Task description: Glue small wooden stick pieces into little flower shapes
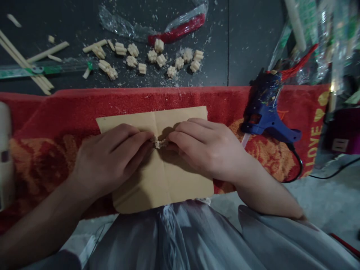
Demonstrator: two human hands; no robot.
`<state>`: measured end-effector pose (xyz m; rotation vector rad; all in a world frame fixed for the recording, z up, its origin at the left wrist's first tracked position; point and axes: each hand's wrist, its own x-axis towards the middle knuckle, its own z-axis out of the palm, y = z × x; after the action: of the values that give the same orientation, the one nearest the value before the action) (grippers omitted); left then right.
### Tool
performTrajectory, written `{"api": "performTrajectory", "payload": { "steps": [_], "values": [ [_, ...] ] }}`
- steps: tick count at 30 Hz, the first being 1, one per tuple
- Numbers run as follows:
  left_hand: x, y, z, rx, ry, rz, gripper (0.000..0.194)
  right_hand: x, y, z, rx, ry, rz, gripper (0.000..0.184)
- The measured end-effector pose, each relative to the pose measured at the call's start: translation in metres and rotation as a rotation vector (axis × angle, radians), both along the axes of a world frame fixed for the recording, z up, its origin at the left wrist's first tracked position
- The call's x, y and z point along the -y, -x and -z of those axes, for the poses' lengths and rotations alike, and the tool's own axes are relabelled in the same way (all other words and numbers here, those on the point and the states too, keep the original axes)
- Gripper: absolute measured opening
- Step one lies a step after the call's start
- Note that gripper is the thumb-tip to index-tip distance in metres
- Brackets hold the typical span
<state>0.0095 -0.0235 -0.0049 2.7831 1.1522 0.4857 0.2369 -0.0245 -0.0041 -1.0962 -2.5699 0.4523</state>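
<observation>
My left hand (114, 159) and my right hand (206, 146) meet over a creased tan sheet of card (143, 191). Pinched between the fingertips of both is a small pale stick cluster (159, 143), knobbly at its middle; its two ends are hidden by my fingers. Both hands are closed, thumbs tucked underneath. The card lies on a red towel (174, 97) with orange patterning. Beyond it, on the dark tabletop, sit several short bundles of glued pale sticks (161, 60) among crumbs and shavings.
A blue glue gun (266, 108) lies on the towel at the right, its black cord trailing. Long pale sticks (25, 62) rest at the far left. Crumpled clear and red plastic wrap (177, 33) is at the back; plastic-wrapped packs (317, 37) fill the far right.
</observation>
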Motion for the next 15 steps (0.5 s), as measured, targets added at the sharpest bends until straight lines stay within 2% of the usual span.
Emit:
{"api": "performTrajectory", "payload": {
  "steps": [6,15],
  "values": [
    [-0.0004,-0.0004,-0.0001,-0.011,-0.006,-0.002,0.013,-0.0001,0.0001,0.0013,0.007,-0.032,0.004,0.025],
    [-0.0009,-0.0008,0.0011,-0.019,-0.019,-0.022,0.010,-0.0006,0.0008,0.0010,0.013,0.001,0.021,0.029]
  ]
}}
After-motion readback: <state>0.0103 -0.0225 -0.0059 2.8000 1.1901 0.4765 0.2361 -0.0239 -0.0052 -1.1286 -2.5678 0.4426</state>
